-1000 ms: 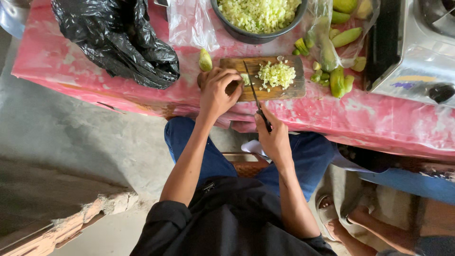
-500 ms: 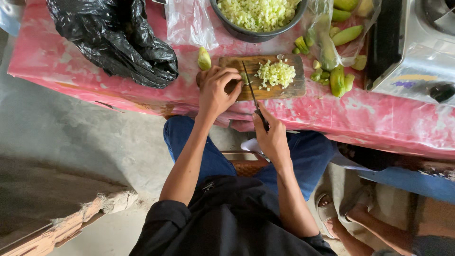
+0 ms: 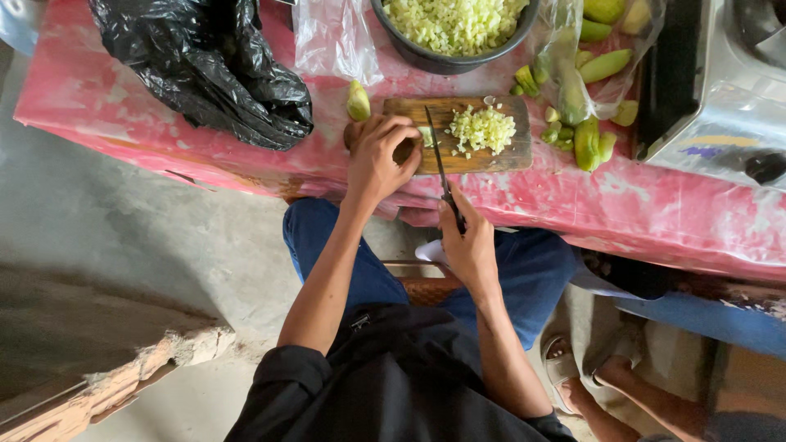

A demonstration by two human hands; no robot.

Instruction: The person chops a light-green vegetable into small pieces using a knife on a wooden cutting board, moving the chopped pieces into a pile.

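A wooden cutting board (image 3: 508, 155) lies on the pink-covered table (image 3: 655, 213), with a small heap of chopped green bits (image 3: 483, 128) on it. My left hand (image 3: 378, 160) is curled on the board's left end, holding down a small green piece (image 3: 426, 137) that is mostly hidden by the fingers. My right hand (image 3: 468, 242) grips the dark handle of a knife (image 3: 437, 155), whose blade lies across the board right beside my left fingers. A cut green fruit half (image 3: 358, 101) lies just left of the board.
A dark bowl (image 3: 426, 56) full of chopped green bits stands behind the board. A black plastic bag (image 3: 205, 65) lies at the left, a clear bag (image 3: 332, 37) beside it, whole green fruits (image 3: 588, 141) at the right, a metal appliance (image 3: 720, 106) far right. Another person's sandalled feet (image 3: 585, 372) are at lower right.
The camera view has shifted slightly. My left hand has shifted a little on the board and the knife blade has moved slightly beside it.
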